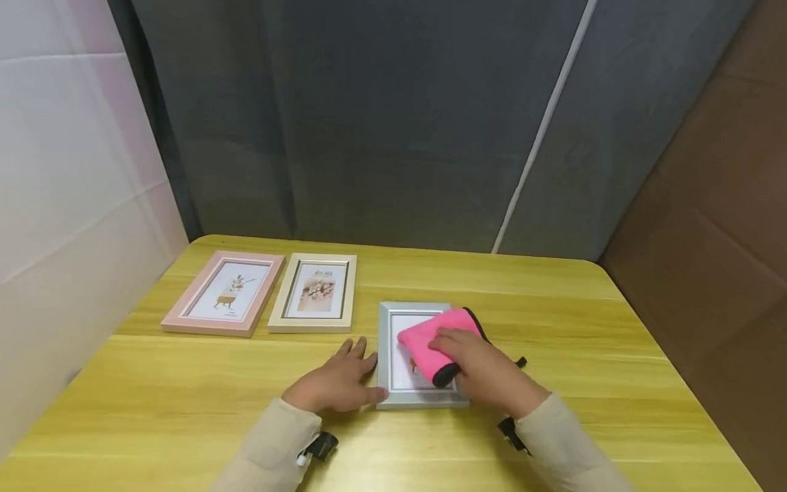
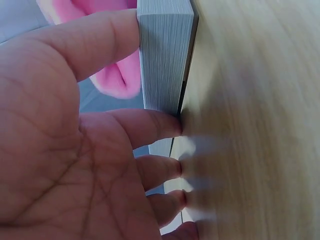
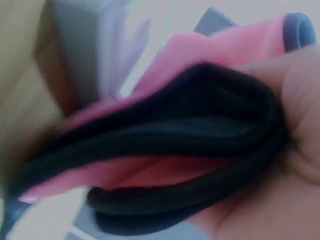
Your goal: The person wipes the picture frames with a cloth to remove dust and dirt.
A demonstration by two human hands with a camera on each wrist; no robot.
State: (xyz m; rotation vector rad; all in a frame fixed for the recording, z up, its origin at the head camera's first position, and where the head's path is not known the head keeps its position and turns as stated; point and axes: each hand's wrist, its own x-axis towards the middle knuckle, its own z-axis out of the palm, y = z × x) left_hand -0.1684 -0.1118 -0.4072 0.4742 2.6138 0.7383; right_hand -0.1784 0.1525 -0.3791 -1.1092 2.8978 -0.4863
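Observation:
A grey picture frame (image 1: 384,355) lies flat on the table, its white picture partly hidden under a folded pink cloth (image 1: 430,335) with black edging. My right hand (image 1: 486,369) grips this cloth against the frame's front; the right wrist view shows the cloth's black-edged folds (image 3: 150,135) beside the palm, blurred. At the frame's left side is my left hand (image 1: 341,383), fingers spread. In the left wrist view its thumb (image 2: 100,42) touches the frame's grey edge (image 2: 165,60), while the other fingertips rest on the table along that side.
A pink picture frame (image 1: 175,318) and a cream picture frame (image 1: 310,326) lie side by side at the table's back left. The wooden table (image 1: 584,342) ends at a dark grey curtain (image 1: 393,123), with a white sheet (image 1: 80,171) at left and a brown panel (image 1: 713,225) at right.

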